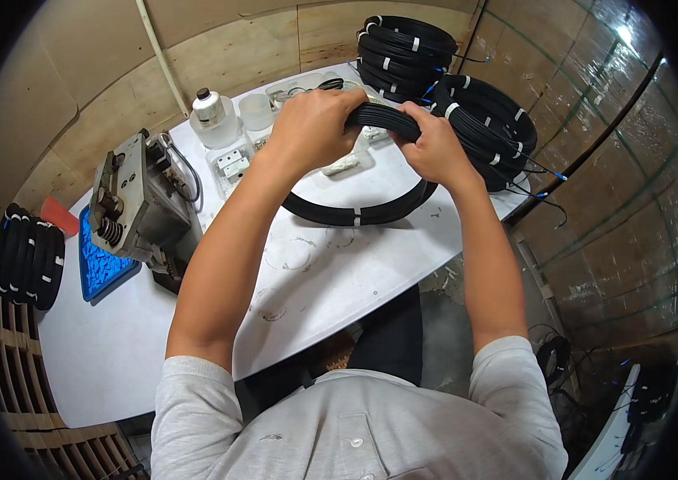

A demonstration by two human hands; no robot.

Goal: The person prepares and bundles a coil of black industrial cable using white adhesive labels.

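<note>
Both my hands grip the far part of a black cable coil (391,213) over the white table. My left hand (317,126) is closed around the coil at its upper left. On the upper right, my right hand (432,146) wraps round it, with the thumb along the cable bundle. Between the hands a stretch of parallel black strands shows. The near side of the ring hangs low over the tabletop and carries a white tape band (357,216). My left forearm and hand hide the ring's left side.
A metal press-like machine (141,192) stands left, beside a blue tray (99,268) of small blue pieces. Taped black coils are stacked at the back right (407,56), right (487,132) and far left (27,256). A white bottle (209,108) and clear containers (255,112) line the white table's (339,280) back.
</note>
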